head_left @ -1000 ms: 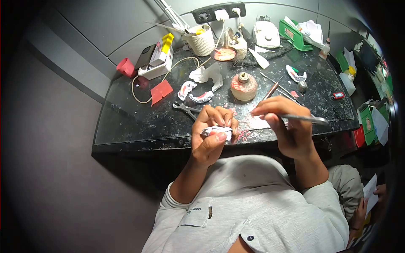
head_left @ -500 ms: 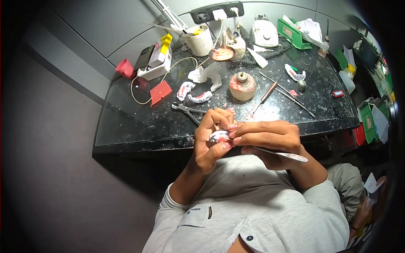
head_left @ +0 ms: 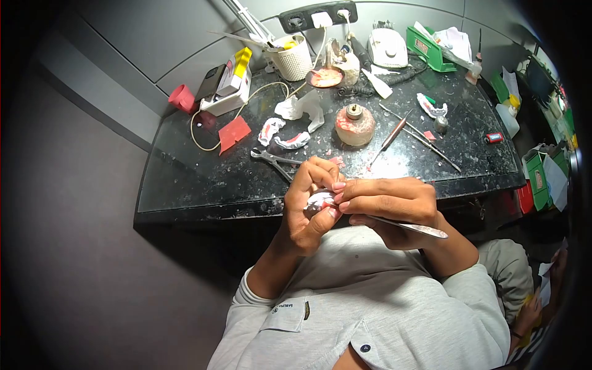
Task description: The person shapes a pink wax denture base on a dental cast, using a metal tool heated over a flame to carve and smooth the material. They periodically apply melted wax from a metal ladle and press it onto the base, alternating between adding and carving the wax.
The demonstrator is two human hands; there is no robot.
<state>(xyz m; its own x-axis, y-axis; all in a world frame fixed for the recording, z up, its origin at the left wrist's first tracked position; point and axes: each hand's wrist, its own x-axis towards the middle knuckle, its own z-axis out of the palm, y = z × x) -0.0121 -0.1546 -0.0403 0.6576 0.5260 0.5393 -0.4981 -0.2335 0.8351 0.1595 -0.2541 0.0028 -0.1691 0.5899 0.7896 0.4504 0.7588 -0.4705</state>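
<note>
Near the front edge of the dark worktop, my left hand [head_left: 308, 213] is closed round a small white dental model [head_left: 320, 200] with red wax on it. My right hand [head_left: 394, 203] meets it from the right, its fingertips at the model. A metal spatula [head_left: 425, 230] is gripped in my right hand, its broad end sticking out to the lower right. The spatula's other end is hidden by the fingers.
On the black worktop [head_left: 203, 179] lie pliers [head_left: 271, 161], two white and red models [head_left: 292, 141], a red wax sheet [head_left: 234, 134], a round burner [head_left: 354, 126] and a carving tool [head_left: 391, 140]. Another person's arm [head_left: 527, 314] shows at the lower right.
My hands have stayed almost in place, with a slight shift of the fingers and spatula. At the lower right, the other person's hand and white paper have moved.
</note>
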